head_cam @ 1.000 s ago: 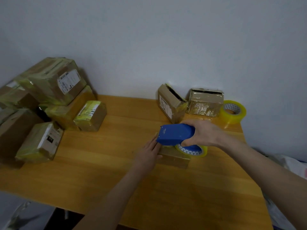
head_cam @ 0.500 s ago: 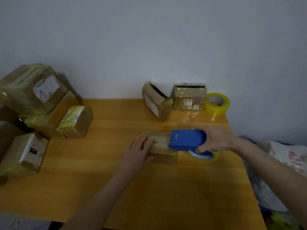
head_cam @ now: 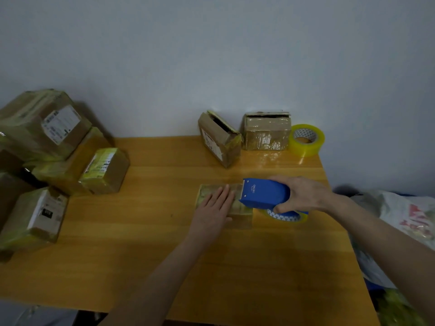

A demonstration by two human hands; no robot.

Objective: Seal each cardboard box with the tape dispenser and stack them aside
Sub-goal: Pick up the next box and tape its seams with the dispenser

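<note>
A small flat cardboard box (head_cam: 240, 214) lies on the wooden table (head_cam: 146, 231) near its middle right. My left hand (head_cam: 213, 209) lies flat on the box top with straight fingers. My right hand (head_cam: 300, 194) grips a blue tape dispenser (head_cam: 263, 192) whose front edge sits over the right end of the box; its tape roll (head_cam: 286, 216) shows below the hand. Two more small boxes, one tilted (head_cam: 219, 137) and one upright (head_cam: 267, 131), stand at the back by the wall.
A pile of taped boxes (head_cam: 58, 161) fills the table's left side. A spare yellowish tape roll (head_cam: 306, 140) stands at the back right corner. A plastic bag (head_cam: 404, 222) lies beyond the table's right edge.
The dispenser has slid rightward along the box top to its right end. My left hand has moved from the box's left end onto its top. The view has shifted.
</note>
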